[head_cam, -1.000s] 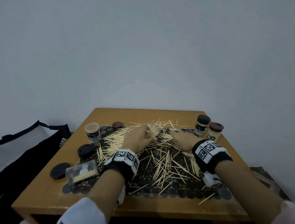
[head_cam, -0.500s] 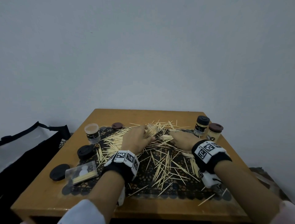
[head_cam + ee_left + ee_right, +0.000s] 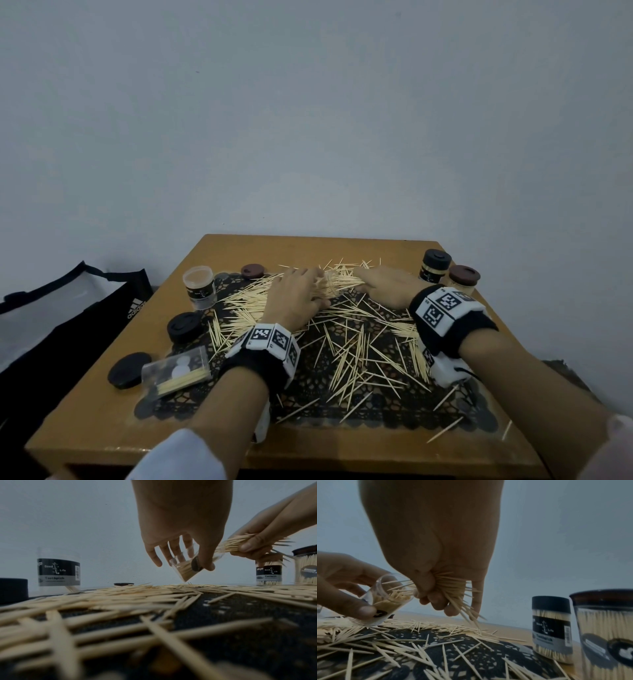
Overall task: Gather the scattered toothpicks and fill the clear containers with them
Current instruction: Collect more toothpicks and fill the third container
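Note:
Loose toothpicks (image 3: 356,349) lie scattered over a dark lace mat (image 3: 308,401) on the wooden table. My left hand (image 3: 296,294) grips a small clear container (image 3: 187,566) tilted on its side just above the pile, part-filled with toothpicks. My right hand (image 3: 387,286) clutches a thick bundle of toothpicks (image 3: 453,588), its tips pointing into the container's mouth (image 3: 392,588). In the left wrist view the bundle (image 3: 236,543) meets the container from the right. An open, nearly empty clear container (image 3: 199,287) stands at the mat's back left.
Two filled, lidded containers (image 3: 435,269) (image 3: 463,279) stand at the back right. Loose dark lids (image 3: 184,326) (image 3: 128,369) (image 3: 252,270) and a clear flat box (image 3: 176,370) with toothpicks lie on the left. A black bag (image 3: 51,325) sits left of the table.
Both hands have shifted a little toward the far side of the pile. The right hand's bundle has closed in on the mouth of the tilted container.

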Demonstrator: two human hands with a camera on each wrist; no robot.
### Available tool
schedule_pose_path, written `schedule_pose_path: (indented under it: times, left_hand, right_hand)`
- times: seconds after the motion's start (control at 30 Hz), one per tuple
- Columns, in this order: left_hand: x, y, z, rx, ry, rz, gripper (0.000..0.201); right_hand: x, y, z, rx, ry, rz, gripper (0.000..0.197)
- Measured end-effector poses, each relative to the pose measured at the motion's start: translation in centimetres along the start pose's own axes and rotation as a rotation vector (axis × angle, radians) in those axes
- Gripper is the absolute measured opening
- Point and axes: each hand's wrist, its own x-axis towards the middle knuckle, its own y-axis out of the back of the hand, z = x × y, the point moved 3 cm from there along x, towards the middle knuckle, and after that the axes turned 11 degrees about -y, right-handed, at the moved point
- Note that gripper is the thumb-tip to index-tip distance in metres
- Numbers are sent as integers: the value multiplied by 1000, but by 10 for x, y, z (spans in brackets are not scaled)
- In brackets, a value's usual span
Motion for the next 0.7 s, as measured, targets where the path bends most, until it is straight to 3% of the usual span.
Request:
schedule_pose_path:
  times: [0.13, 0.3, 0.7]
  left_hand:
    - [0, -2, 1, -6, -10, -32, 57]
    - [-2, 1, -5, 8, 108, 9, 56]
    - [-2, 3, -3, 14, 92, 15, 58]
  right_hand:
    - [2, 5, -6, -109, 2, 11, 10]
    - [1, 15, -15, -165, 32, 90, 6]
    - [9, 17, -23, -219, 54, 55, 14]
